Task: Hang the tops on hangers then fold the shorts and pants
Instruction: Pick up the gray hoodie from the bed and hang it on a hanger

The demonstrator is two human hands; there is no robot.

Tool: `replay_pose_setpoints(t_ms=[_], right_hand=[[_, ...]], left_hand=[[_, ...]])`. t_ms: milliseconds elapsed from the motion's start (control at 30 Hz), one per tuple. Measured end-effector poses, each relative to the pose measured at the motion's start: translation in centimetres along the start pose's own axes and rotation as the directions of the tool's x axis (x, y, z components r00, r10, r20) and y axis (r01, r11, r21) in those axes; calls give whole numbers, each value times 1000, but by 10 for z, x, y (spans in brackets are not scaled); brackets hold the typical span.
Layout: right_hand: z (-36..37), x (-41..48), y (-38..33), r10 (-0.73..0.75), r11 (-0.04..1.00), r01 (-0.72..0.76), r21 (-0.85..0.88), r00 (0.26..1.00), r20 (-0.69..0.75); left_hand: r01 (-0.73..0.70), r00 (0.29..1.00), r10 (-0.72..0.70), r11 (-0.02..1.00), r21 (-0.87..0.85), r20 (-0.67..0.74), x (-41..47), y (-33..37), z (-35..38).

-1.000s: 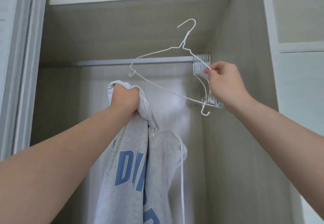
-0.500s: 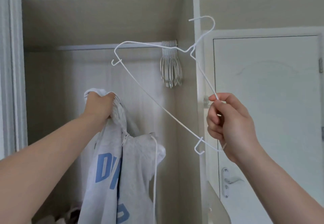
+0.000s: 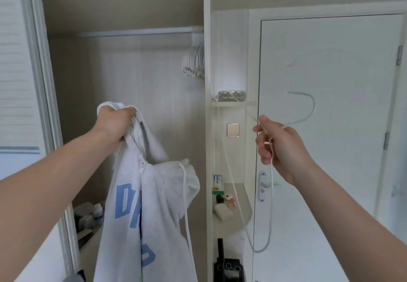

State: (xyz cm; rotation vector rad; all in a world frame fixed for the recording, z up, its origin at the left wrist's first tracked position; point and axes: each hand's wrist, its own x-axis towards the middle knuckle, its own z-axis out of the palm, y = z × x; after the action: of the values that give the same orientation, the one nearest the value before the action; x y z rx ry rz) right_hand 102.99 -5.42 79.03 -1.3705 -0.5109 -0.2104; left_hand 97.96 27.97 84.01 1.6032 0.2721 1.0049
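Open wardrobe (image 3: 132, 72) beside white door (image 3: 326, 72), hangers (image 3: 195, 61) on rail (image 3: 136, 32).

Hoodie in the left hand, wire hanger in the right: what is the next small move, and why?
Probably bring the hanger across and slip one end into the hoodie at its neck. The left hand grips the hoodie bunched at its top, the right hand pinches the hanger clear of the rail, and the two things hang apart.

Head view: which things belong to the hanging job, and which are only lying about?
Job: grey hoodie, gripped by left hand; white wire hanger, held in right hand; spare hangers on closet rail.
Lying about: glass bowl, wall switch, door handle, small box on corner shelf.
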Motion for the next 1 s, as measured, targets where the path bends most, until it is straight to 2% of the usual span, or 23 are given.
replay_pose_setpoints(t_ms=[100,200,367,533,700,800,933,1000], right_hand=[[-16,-18,9,92,992,-90,-84,996,20],[-27,-55,16,71,997,-66,-48,993,99],[-41,-133,25,69,997,-72,6,969,237],[-42,-193,50,176,974,-115,-197,928,328],[-37,-229,80,308,910,-165,-381,883,353],[-33,-238,91,332,886,-167,-434,880,340],[-15,-239,108,350,819,-86,-567,858,376],[-1,-241,118,381,815,-111,-569,843,381]], left_hand=[[39,999,-39,997,71,-10,-29,-7,-2],[116,993,-119,981,158,7,-57,-22,-5],[165,975,-201,939,302,92,-108,-55,-8],[191,944,-270,914,358,187,-156,-75,-10],[86,906,-254,894,440,339,-202,-86,-7],[31,869,-269,867,498,415,-223,-87,-2],[11,817,-272,889,458,508,-251,-81,13],[42,781,-282,913,405,556,-263,-79,22]])
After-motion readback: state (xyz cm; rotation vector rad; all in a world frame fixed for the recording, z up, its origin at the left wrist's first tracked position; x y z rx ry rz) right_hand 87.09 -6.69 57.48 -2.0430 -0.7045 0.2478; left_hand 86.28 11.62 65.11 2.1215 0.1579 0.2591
